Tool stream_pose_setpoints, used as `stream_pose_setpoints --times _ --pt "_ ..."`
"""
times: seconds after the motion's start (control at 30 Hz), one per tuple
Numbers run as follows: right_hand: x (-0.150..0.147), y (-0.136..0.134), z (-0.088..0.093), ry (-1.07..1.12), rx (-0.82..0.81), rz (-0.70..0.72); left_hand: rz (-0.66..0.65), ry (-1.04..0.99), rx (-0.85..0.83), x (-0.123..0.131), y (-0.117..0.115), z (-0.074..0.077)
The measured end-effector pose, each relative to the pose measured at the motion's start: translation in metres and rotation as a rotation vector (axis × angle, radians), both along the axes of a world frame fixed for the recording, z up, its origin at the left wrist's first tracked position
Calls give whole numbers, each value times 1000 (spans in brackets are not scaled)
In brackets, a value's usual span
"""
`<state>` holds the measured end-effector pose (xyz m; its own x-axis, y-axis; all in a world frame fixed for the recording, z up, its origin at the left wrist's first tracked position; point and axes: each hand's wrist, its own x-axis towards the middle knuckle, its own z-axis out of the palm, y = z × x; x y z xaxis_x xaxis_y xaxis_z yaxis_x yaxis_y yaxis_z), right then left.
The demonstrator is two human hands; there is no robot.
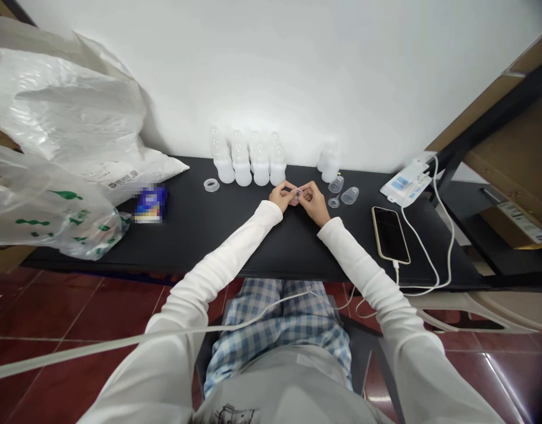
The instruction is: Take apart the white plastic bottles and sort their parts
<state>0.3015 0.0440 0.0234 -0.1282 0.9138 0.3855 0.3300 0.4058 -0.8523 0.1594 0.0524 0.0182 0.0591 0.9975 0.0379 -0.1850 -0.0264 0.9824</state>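
Observation:
Over the middle of the black table my left hand (283,195) and my right hand (313,203) meet, fingers pinched together. Between their fingertips is a small translucent round part (296,196), mostly covered by the fingers; I cannot tell its exact kind. Behind my left hand stand several white baby bottles (260,171) with clear domed tops. Another white bottle (329,168) is upright behind my right hand. Beside that hand lie a clear bottle cap (350,195), a second clear cap (336,184) and a clear bottle nipple (333,202). A translucent collar ring (211,185) rests farther left.
White plastic bags (67,118) fill the left end of the table (200,235), with a blue packet (150,204) beside them. At the right lie a phone (391,234) on a charging cable and a white power strip (406,181). A shelf with cardboard boxes (513,171) adjoins.

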Motion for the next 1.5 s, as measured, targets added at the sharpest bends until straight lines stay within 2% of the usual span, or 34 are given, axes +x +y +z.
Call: stream_pose_setpoints --times 0.27,0.43,0.67,0.97,1.17,1.4,1.5 --pt "-1 3 -4 30 -11 -37 -3 83 28 0 3 -2" --pt "2 10 -11 97 -81 -92 16 -38 -43 4 6 -5" --pt "1 14 -16 138 -85 -26 76 31 -25 5 4 -6" --pt "-2 8 -12 128 -47 -18 122 196 -16 3 -3 2" --pt "-2 4 -9 114 -42 -54 75 162 -41 2 -4 3" --pt "-2 3 -9 59 -21 -128 89 148 -14 2 1 -5" --pt "-3 3 -9 77 -53 -109 102 105 -32 2 4 -5"
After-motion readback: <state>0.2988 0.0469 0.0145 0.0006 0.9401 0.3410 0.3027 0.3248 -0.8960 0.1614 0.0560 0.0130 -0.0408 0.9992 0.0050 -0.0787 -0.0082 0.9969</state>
